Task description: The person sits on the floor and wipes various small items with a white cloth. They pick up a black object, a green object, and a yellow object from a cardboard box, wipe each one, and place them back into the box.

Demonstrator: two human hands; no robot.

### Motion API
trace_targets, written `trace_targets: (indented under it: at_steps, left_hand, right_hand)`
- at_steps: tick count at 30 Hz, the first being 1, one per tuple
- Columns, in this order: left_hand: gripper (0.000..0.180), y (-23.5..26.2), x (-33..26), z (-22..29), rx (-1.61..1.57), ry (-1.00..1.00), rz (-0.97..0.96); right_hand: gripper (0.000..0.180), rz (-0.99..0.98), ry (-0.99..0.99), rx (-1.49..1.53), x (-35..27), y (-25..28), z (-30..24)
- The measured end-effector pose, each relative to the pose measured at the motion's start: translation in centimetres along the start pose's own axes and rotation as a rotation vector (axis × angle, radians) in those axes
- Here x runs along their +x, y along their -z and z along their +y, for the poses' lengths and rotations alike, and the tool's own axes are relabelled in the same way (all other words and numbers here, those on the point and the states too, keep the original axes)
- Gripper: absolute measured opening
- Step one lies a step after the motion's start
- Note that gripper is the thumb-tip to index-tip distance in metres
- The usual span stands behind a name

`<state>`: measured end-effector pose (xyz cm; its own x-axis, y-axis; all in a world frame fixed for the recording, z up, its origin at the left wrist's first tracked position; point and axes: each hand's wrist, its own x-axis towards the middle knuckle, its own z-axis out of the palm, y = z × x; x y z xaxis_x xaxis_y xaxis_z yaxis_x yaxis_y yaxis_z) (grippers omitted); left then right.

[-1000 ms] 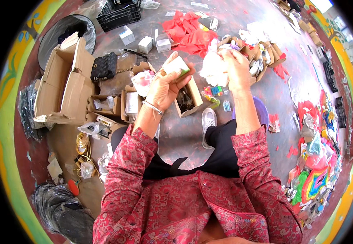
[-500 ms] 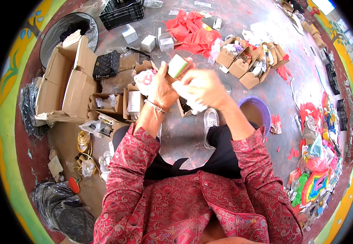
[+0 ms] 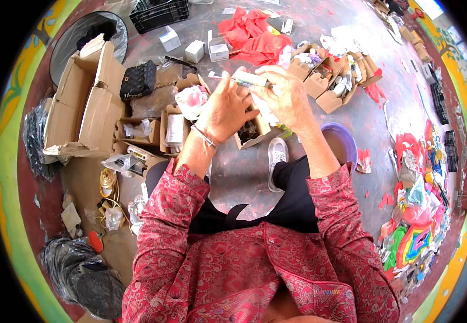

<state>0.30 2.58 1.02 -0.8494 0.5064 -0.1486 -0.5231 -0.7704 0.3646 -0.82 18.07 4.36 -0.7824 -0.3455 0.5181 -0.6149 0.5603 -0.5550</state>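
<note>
My right hand (image 3: pixel 289 99) grips a small white and green box (image 3: pixel 250 79) between thumb and fingers. A white cloth or tissue (image 3: pixel 265 111) hangs below that hand, partly hidden by it. My left hand (image 3: pixel 222 111) is beside the box with its fingers spread, nearly touching the box's left end. Under the hands stands an open cardboard box (image 3: pixel 256 139) with dark contents that I cannot make out. Left of my left hand, a pink and white crumpled bundle (image 3: pixel 191 101) rests in another cardboard box.
Small white boxes (image 3: pixel 194 51) and red cloth (image 3: pixel 255 37) lie ahead. Filled cardboard boxes (image 3: pixel 330 81) stand ahead right, a purple bucket (image 3: pixel 346 141) by my right knee. At left are a large carton (image 3: pixel 77 107) and black quilted bag (image 3: pixel 138 81); colourful scraps (image 3: pixel 419 215) pile at right.
My left hand has let go of the box and spread its fingers. The box is now in my right hand, tilted flatter. The white cloth has moved up slightly with the right hand.
</note>
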Motion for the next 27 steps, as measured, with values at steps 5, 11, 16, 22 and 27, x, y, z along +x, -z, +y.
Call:
trace_targets:
  at_steps: [5,11,16,22,27]
  left_hand:
    - [0.047,0.8,0.4,-0.4,0.153,-0.230,-0.238]
    - [0.037,0.7,0.2,-0.2,0.196,-0.219,-0.086]
    - [0.025,0.6,-0.3,-1.5,0.572,-0.226,0.031]
    - [0.024,0.8,0.2,-1.3,0.530,-0.313,0.107]
    - [0.027,1.5,1.0,1.0,0.250,-0.378,0.096]
  right_hand:
    - [0.019,-0.107,-0.390,0.388,-0.3,-0.5,-1.0]
    - [0.019,-0.180,-0.480,0.431,0.1,2.7,0.9]
    - [0.017,0.327,-0.466,0.601,0.4,1.9,-0.7]
    - [0.010,0.276,-0.086,-0.085,-0.5,-1.0,0.4]
    - [0.017,0.202,-0.577,0.634,-0.9,0.2,3.3]
